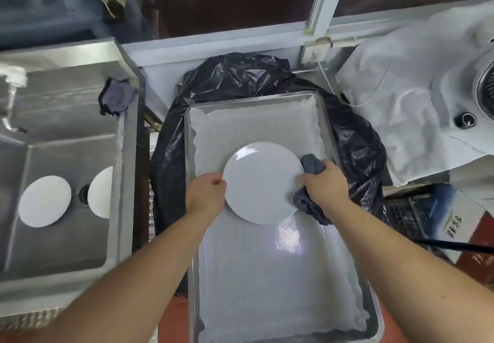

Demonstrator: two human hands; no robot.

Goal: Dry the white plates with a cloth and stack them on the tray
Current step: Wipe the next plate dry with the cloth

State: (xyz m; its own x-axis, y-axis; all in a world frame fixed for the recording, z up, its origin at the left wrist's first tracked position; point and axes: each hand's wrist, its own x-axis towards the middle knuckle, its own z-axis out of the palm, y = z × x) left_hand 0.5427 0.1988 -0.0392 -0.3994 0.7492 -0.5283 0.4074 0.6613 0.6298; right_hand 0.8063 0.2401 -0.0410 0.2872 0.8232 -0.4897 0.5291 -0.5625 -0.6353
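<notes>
A white plate is held level over the middle of the lined metal tray. Its left rim is pinched by the left hand; its right rim is gripped through a dark cloth by the right hand. Two more plates lie in the sink, left of the tray, nearer the left hand.

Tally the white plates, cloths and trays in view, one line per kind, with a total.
White plates: 3 (one held over the tray, two in the sink)
Cloths: 2 (grey cloth in the right hand, dark cloth on the sink edge)
Trays: 1
Total: 6
</notes>
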